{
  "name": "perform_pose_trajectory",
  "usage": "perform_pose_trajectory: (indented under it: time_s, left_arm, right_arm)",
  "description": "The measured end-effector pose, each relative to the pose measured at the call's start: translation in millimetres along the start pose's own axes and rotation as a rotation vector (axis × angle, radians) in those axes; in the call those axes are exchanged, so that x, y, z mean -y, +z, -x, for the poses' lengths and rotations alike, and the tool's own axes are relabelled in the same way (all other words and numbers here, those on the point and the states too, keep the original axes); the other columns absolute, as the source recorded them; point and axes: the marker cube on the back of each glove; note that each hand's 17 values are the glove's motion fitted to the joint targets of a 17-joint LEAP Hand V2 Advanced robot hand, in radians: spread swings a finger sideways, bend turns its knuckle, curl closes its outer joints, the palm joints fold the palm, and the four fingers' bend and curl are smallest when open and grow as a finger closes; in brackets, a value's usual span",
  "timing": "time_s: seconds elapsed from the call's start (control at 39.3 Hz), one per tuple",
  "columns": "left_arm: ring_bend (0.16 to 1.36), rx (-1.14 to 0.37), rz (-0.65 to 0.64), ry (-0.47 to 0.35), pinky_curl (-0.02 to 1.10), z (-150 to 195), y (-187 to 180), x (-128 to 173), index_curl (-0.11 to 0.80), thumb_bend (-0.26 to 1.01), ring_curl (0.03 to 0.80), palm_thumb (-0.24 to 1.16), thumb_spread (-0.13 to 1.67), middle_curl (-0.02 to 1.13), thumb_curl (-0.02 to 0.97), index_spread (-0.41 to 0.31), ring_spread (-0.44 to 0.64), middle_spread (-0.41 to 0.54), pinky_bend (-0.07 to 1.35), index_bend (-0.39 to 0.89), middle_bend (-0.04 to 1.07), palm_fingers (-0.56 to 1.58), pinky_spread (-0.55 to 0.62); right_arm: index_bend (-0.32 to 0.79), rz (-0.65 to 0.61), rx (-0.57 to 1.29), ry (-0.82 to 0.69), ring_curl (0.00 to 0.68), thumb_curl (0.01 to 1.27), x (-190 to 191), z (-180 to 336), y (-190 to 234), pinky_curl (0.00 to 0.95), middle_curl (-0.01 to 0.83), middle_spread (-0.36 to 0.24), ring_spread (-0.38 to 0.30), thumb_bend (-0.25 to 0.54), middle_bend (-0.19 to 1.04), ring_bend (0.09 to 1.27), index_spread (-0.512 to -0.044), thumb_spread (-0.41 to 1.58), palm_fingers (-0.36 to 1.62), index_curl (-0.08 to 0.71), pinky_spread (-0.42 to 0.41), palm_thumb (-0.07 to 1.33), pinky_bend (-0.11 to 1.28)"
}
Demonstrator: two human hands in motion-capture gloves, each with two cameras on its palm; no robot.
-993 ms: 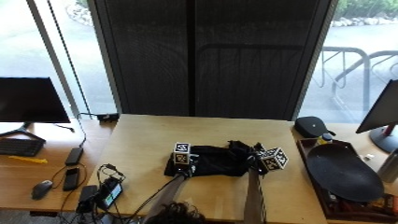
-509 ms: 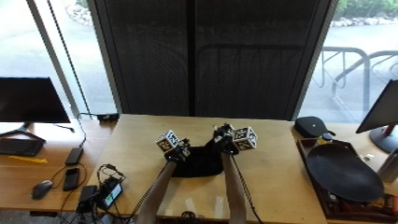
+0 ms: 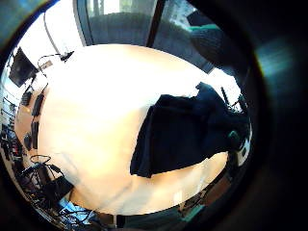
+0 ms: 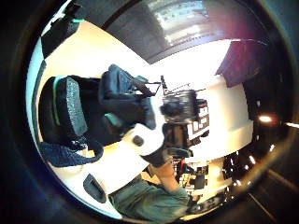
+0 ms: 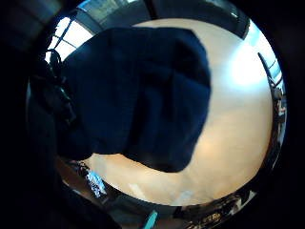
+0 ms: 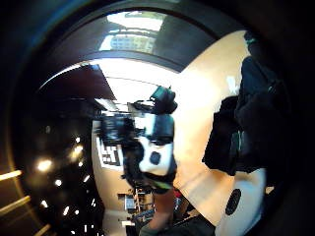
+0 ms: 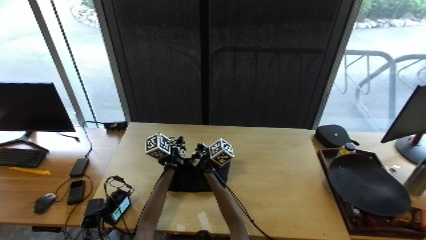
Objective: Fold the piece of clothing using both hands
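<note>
An office, by the look of it: a wooden desk (image 7: pixel 279 165) by tall windows (image 7: pixel 63 55), a monitor (image 7: pixel 33 107), keyboard (image 7: pixel 20 157) and mouse (image 7: pixel 44 202) alongside.

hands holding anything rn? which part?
Both hands, left hand and right hand, are at the far edge of the black garment, apparently gripping it there. The fingers themselves are not clearly visible.

Soft cloth on smooth wood

The black piece of clothing (image 7: pixel 193 177) is matt, limp cloth with gentle creases, lying on the tabletop (image 7: pixel 279 165), which looks like pale wood with a smooth, faintly glossy finish; the gloves on both hands look matt black.
</note>
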Motion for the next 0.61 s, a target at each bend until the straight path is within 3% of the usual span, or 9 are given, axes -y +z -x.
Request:
perform_pose_trajectory:
  time_s: [0.08, 0.2, 0.38, 0.51, 0.61]
  left_arm:
    - [0.58, -0.005, -0.026, 0.025, 0.29, 1, -2, 0, 0.35, 0.19, 0.355, 0.43, 1.56, 0.43, 0.281, -0.12, 0.06, -0.055, 0.27, 0.15, 0.32, 0.6, 0.29]
    - [0.57, -0.02, -0.019, 0.014, 0.29, 6, 2, 0, 0.349, 0.21, 0.353, 0.48, 1.56, 0.43, 0.297, -0.127, 0.04, -0.063, 0.25, 0.14, 0.31, 0.61, 0.29]
    - [0.56, 0.056, 0.007, 0.034, 0.3, 12, 11, 0, 0.345, 0.23, 0.354, 0.51, 1.57, 0.43, 0.31, -0.132, 0.03, -0.074, 0.22, 0.14, 0.29, 0.63, 0.3]
    - [0.57, 0.146, 0.03, 0.063, 0.3, 9, 13, -8, 0.336, 0.24, 0.358, 0.54, 1.57, 0.43, 0.318, -0.126, 0.01, -0.08, 0.2, 0.12, 0.28, 0.64, 0.3]
    - [0.57, 0.244, 0.013, 0.1, 0.3, 5, 13, -11, 0.33, 0.25, 0.358, 0.55, 1.57, 0.43, 0.322, -0.124, 0.0, -0.087, 0.19, 0.12, 0.28, 0.64, 0.3]
  right_arm:
    - [-0.01, 0.023, 0.046, -0.081, 0.455, 0.62, 0, 0, 22, 0.404, 0.51, -0.11, -0.171, -0.024, 0.38, 0.76, -0.179, 0.58, 0.9, -0.004, -0.251, 1.15, 0.85]
    - [0.01, 0.25, 0.198, -0.118, 0.451, 0.62, -12, -3, 63, 0.398, 0.508, -0.085, -0.15, -0.016, 0.37, 0.74, -0.176, 0.64, 0.81, 0.0, -0.2, 1.15, 0.81]
    - [0.07, 0.417, 0.248, -0.169, 0.43, 0.61, -31, -16, 71, 0.37, 0.494, -0.055, -0.123, -0.004, 0.36, 0.7, -0.176, 0.77, 0.75, 0.022, -0.132, 1.16, 0.74]
    - [0.15, 0.324, 0.244, -0.329, 0.41, 0.61, -29, -29, 35, 0.346, 0.491, -0.031, -0.089, 0.004, 0.35, 0.62, -0.18, 0.87, 0.7, 0.083, -0.063, 1.18, 0.64]
    - [0.16, 0.152, 0.024, -0.394, 0.393, 0.6, -20, -44, -16, 0.334, 0.483, -0.013, -0.063, -0.006, 0.33, 0.56, -0.18, 0.95, 0.69, 0.119, 0.001, 1.16, 0.6]
